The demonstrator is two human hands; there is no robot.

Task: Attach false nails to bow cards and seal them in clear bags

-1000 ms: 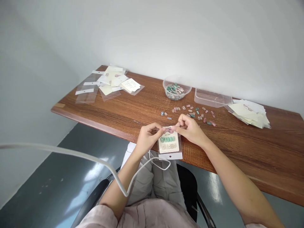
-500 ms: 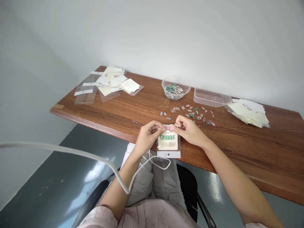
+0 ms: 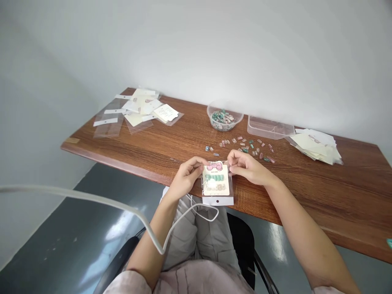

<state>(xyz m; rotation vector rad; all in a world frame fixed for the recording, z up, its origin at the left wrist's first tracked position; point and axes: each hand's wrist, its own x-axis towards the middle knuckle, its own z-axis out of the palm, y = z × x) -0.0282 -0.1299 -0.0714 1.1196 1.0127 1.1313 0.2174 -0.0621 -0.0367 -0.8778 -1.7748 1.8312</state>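
Since the earlier frame, our fingers have slid off the pink bow [image 3: 214,166] to the sides of the card. In the head view, our left hand [image 3: 185,177] and right hand [image 3: 246,170] are both closed, pinching a light, slippery clear bag [image 3: 217,200] over the near edge of the table [image 3: 337,183]. Inside, the stiff press-on nail card [image 3: 216,181] is best held by its edges. Loose nails [image 3: 245,147] lie at 12 o'clock, below a clear bowl [image 3: 225,120].
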